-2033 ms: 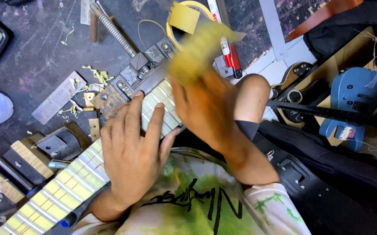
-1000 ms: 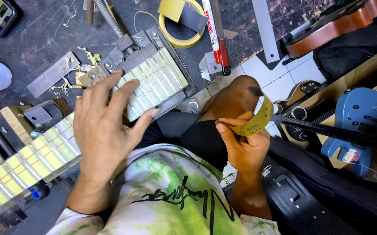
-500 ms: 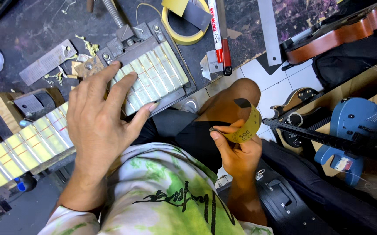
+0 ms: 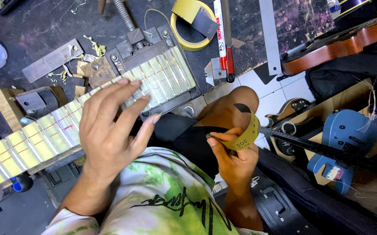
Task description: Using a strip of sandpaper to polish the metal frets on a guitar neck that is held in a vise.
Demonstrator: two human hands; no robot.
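Observation:
My left hand rests flat, fingers spread, on a guitar neck whose fretboard is masked with strips of yellow tape; the neck runs from the lower left up to a metal vise. My right hand hovers over my bare knee, pinching a curled strip of yellowish sandpaper between thumb and fingers, well to the right of the neck.
A roll of yellow tape, a red-and-white marker and a steel ruler lie on the dark bench. A brown guitar body and a blue guitar body sit at right. Wood blocks lie at left.
My right hand came off the fretboard with the sandpaper and dropped beside my knee. My left hand stayed on the neck, and the view drifted slightly.

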